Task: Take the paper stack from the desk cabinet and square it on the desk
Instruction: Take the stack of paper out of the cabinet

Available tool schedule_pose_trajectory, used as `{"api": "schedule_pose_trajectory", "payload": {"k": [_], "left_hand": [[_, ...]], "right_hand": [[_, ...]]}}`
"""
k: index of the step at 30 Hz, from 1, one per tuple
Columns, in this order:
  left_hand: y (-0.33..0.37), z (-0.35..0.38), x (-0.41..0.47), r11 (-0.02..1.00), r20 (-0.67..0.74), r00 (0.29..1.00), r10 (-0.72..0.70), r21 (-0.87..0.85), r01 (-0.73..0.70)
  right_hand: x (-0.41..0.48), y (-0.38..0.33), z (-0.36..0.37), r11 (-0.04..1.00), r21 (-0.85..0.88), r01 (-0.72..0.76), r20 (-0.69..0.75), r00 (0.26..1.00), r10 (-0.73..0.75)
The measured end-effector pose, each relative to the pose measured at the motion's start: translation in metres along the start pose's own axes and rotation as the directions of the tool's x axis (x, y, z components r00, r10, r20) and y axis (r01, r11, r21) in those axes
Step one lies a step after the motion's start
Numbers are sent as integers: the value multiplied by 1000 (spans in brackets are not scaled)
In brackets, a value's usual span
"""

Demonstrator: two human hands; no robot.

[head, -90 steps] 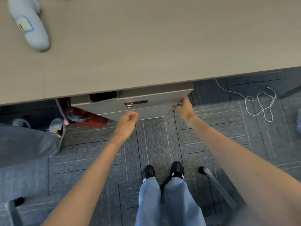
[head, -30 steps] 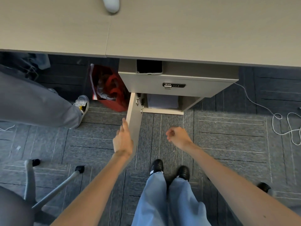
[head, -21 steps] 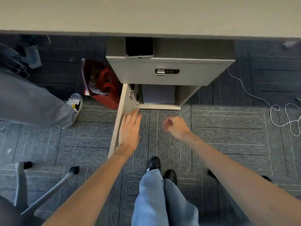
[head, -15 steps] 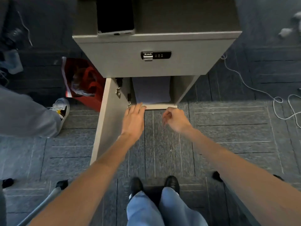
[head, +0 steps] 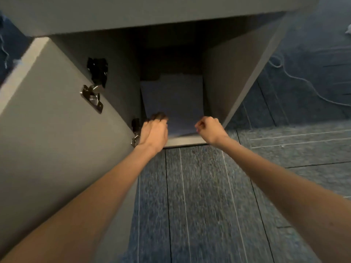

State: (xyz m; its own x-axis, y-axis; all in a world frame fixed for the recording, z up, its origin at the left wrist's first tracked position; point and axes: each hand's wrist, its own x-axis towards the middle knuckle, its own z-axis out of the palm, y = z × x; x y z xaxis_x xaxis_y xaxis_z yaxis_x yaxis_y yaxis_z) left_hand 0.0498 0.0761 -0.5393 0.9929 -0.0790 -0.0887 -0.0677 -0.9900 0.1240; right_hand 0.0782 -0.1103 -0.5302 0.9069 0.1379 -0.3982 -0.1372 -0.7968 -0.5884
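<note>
I am looking down into the open desk cabinet (head: 224,95), whose door (head: 57,130) is swung out to my left with two metal hinges (head: 92,97) showing on its inner face. The paper stack (head: 174,99) lies flat on the cabinet floor, in the shaded interior, its near edge close to the cabinet's front lip (head: 185,142). My left hand (head: 154,132) reaches over that lip, palm down, with the fingers (head: 158,117) curled onto the near left corner of the stack; I cannot tell whether they are gripping the sheets or only resting on them, since the fingertips sit in shadow. My right hand (head: 209,130) hovers at the near right corner of the stack, loosely curled into a narrow, half-closed shape, holding nothing that I can see; whether it touches the paper is unclear. Both forearms stretch in from the bottom of the view. Below them is blue-grey carpet (head: 199,205) in tiles, blurred, and a thin white cord (head: 296,80) trails across it at the right.
</note>
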Motion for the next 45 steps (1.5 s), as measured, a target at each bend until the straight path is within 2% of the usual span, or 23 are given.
{"api": "schedule_pose_trajectory", "payload": {"k": [5, 8, 10, 13, 15, 21, 25, 30, 36, 38, 40, 43, 45], "left_hand": [[-27, 57, 42, 996, -54, 998, -16, -84, 11], [-35, 80, 67, 984, -81, 988, -132, -132, 121], [-37, 94, 74, 960, -61, 968, -242, -159, 230], [-37, 109, 78, 892, 20, 911, -412, -194, 408], [-37, 115, 81, 822, 91, 858, -505, -251, 511], [-44, 127, 89, 709, 111, 814, -570, -434, 556], [-49, 121, 102, 538, 144, 722, -677, -572, 619], [-48, 117, 110, 561, 216, 688, -693, -437, 703], [-41, 114, 113, 477, 278, 624, -730, -446, 757], [-43, 116, 112, 398, 259, 609, -750, -559, 727], [-46, 117, 113, 273, 259, 594, -762, -703, 657], [-52, 115, 113, 38, 352, 574, -739, -829, 558], [-48, 104, 110, -104, 452, 620, -641, -851, 514]], "right_hand": [[67, 25, 29, 989, -143, 42, -75, 996, -54], [103, 33, 42, 976, -214, 29, -219, 973, -76], [116, 39, 53, 968, -247, -48, -274, 961, -23], [127, 45, 69, 968, -208, -137, -290, 954, 73], [130, 47, 73, 968, -205, -148, -289, 954, 84], [138, 56, 75, 965, -255, -60, -247, 969, -4], [145, 59, 70, 984, -180, 1, -211, 977, -40], [147, 62, 66, 996, -48, 81, -185, 979, -89], [156, 45, 58, 959, 254, -128, -206, 961, 183], [159, 36, 54, 940, 310, -139, -233, 948, 217], [164, 31, 52, 934, 342, -108, -246, 949, 200], [165, 30, 52, 921, 381, -83, -232, 956, 182], [164, 33, 52, 937, 336, -97, -235, 955, 183]]}}
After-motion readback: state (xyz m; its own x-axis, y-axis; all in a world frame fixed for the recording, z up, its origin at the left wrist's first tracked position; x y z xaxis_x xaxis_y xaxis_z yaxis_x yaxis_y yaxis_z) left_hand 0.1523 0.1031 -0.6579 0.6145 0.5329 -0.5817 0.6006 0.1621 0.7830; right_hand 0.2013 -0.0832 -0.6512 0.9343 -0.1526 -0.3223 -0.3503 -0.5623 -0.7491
